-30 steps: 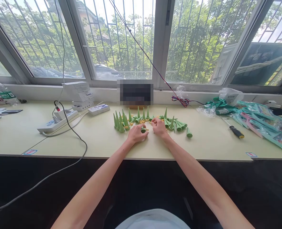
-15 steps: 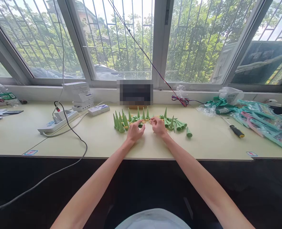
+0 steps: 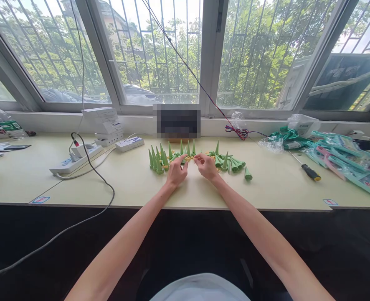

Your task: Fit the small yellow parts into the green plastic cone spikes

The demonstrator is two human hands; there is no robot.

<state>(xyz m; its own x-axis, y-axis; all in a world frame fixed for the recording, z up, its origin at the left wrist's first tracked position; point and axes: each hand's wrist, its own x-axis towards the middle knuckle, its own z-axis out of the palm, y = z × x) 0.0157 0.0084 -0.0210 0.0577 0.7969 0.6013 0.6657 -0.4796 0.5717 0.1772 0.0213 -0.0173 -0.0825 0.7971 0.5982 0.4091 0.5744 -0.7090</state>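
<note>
My left hand (image 3: 176,170) curls over the middle of the table, with a green cone (image 3: 183,162) partly showing between its thumb and fingers. Opposite it, my right hand (image 3: 206,166) has its thumb and fingertips drawn together; whatever lies in them is too small to make out. Small yellow pieces (image 3: 189,159) are scattered at the fingertips of both hands. Left of my hands several green cones (image 3: 158,162) stand point up. To the right, other green cones (image 3: 235,164) lie on their sides, and a lone cone (image 3: 248,174) lies nearest the front.
A power strip (image 3: 75,161) with a dark cable and white boxes (image 3: 105,125) occupy the left. At right are a screwdriver (image 3: 310,172) and plastic-wrapped turquoise packs (image 3: 348,161). A pixelated dark object (image 3: 178,121) stands behind the cones. The table's front edge (image 3: 197,208) runs below my wrists.
My right hand has shifted slightly left, toward the yellow pieces. My left hand has turned a little, and its thumb has moved left. The standing cones have stayed in place.
</note>
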